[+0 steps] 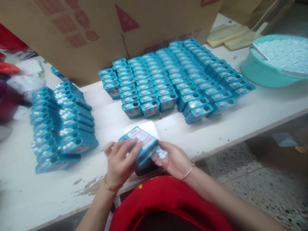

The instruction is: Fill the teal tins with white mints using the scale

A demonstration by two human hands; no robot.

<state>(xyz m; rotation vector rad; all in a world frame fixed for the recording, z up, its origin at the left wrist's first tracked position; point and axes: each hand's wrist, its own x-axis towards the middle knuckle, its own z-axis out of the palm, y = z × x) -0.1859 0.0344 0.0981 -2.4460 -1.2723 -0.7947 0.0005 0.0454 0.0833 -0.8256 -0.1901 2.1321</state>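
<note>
Tilted over the front of the white table [110,126] is a blue box [144,138] with a pale printed label. My left hand [121,159] grips it from the left, fingers across the label. Cupped at the box's lower right end, my right hand [173,158] holds several small white pieces [161,153] in its palm. Beneath the box lies a white flat-topped device [153,127] with a dark front, partly hidden by the box and hands.
Rows of blue boxes [150,108] stand behind my hands. More boxes [78,139], many topped with white pieces, stand at left. A turquoise basin [268,73] of white pieces sits back right. A large cardboard box [97,28] rises behind.
</note>
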